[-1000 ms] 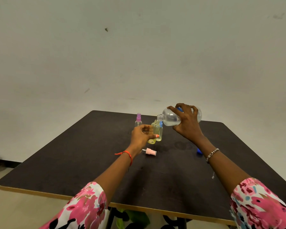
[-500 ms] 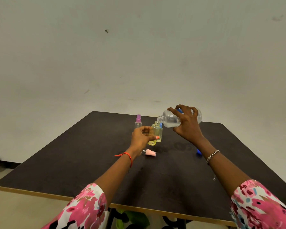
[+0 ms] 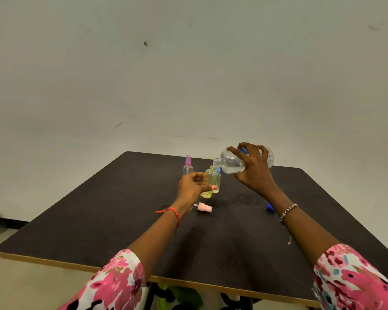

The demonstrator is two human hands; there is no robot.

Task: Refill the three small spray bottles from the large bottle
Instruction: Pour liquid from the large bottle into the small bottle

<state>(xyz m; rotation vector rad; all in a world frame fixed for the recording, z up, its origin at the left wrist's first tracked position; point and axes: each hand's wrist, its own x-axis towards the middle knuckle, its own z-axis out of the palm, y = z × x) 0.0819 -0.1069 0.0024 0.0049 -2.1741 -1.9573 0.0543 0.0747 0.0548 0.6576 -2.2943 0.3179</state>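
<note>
I'm mid-pour: my right hand [image 3: 254,173] grips the big bottle [image 3: 233,162] tipped over the yellow bottle [image 3: 210,181] my left hand [image 3: 192,186] clasps; next needs gentle levelling.

dark table [image 3: 99,220] with light wooden edge | pale scuffed wall [image 3: 188,74] behind | green object [image 3: 179,296] beneath table
</note>
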